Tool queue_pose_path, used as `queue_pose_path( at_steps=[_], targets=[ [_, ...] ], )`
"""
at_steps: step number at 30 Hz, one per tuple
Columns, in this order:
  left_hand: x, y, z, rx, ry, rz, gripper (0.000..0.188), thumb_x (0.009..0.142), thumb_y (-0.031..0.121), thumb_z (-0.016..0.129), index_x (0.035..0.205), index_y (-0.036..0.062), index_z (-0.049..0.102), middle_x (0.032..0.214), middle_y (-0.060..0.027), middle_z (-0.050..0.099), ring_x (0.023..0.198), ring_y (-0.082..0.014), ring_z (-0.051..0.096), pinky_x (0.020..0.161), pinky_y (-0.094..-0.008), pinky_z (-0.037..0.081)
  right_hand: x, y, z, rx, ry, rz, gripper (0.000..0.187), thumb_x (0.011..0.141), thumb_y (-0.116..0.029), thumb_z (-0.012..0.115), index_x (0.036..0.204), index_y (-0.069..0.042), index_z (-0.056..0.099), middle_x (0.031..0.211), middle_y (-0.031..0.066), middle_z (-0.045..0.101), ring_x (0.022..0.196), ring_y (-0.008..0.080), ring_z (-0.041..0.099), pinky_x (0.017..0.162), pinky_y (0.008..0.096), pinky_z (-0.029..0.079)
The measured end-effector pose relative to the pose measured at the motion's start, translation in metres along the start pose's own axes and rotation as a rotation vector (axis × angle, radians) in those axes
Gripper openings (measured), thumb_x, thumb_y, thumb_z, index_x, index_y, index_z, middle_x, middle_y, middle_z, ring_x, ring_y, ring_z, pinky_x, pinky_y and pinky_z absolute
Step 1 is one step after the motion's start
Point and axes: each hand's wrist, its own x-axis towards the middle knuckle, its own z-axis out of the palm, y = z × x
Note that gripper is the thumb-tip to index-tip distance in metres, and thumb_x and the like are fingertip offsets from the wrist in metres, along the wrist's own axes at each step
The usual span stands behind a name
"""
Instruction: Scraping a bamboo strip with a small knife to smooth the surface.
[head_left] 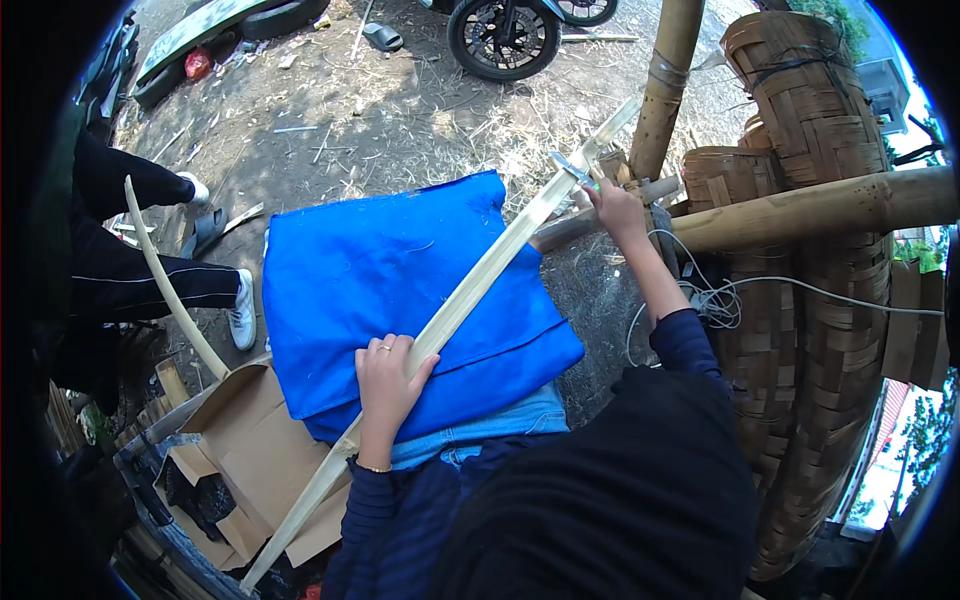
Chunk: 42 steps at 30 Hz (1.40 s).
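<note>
A long pale bamboo strip (480,275) lies slantwise across my lap, from the lower left up to the far right. My left hand (388,385) is closed round its nearer part, the thumb on the right side. Farther up, my right hand (618,212) is closed on a knife (570,168). Its blade lies across the strip near the far end; most of the handle is hidden in my fingers. Beneath the strip, a blue cloth (370,270) covers my legs over blue jeans.
An upright bamboo post (668,85) and a thick horizontal bamboo pole (810,212) stand at right, beside woven bamboo rolls (815,400) and a grey cable (715,300). A cardboard box (250,430) sits at lower left. Another person's legs (150,280) are at left; a motorbike wheel (503,40) is ahead.
</note>
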Motion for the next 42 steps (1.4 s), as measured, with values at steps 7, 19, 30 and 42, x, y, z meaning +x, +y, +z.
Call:
queue_pose_path(
  at_steps=[7, 19, 30, 42],
  targets=[
    [-0.003, -0.001, 0.000, 0.010, -0.018, -0.029, 0.037, 0.076, 0.040, 0.070, 0.085, 0.0060, 0.060, 0.082, -0.0071, 0.056, 0.078, -0.0249, 0.051, 0.071, -0.0369, 0.035, -0.007, -0.026, -0.006, 0.115, -0.020, -0.420, 0.038, 0.090, -0.041, 0.054, 0.078, -0.005, 0.053, 0.058, 0.0145, 0.059, 0.054, 0.0316, 0.062, 0.049, 0.0413, 0.048],
    [0.001, 0.001, -0.003, -0.003, -0.028, -0.036, 0.037, 0.075, 0.039, 0.070, 0.086, 0.0041, 0.060, 0.082, -0.0080, 0.056, 0.079, -0.0257, 0.050, 0.073, -0.0372, 0.034, 0.006, 0.004, 0.001, 0.001, 0.005, 0.023, 0.037, 0.089, -0.040, 0.057, 0.075, -0.007, 0.048, 0.059, 0.0107, 0.054, 0.054, 0.0307, 0.058, 0.048, 0.0418, 0.046],
    [0.000, 0.000, -0.001, -0.006, -0.038, -0.044, 0.038, 0.075, 0.038, 0.070, 0.087, 0.0040, 0.060, 0.083, -0.0081, 0.056, 0.079, -0.0259, 0.050, 0.073, -0.0372, 0.034, 0.001, -0.002, -0.005, 0.067, 0.059, -0.346, 0.036, 0.090, -0.038, 0.056, 0.075, -0.006, 0.049, 0.060, 0.0157, 0.057, 0.056, 0.0355, 0.059, 0.049, 0.0450, 0.045],
    [-0.004, -0.001, -0.001, -0.017, -0.037, -0.055, 0.037, 0.076, 0.038, 0.069, 0.087, 0.0043, 0.060, 0.083, -0.0078, 0.057, 0.079, -0.0255, 0.051, 0.072, -0.0372, 0.034, -0.039, -0.063, -0.006, 0.253, -0.056, -0.230, 0.038, 0.093, -0.042, 0.051, 0.077, -0.007, 0.050, 0.058, 0.0140, 0.057, 0.057, 0.0342, 0.060, 0.050, 0.0441, 0.046]
  ],
)
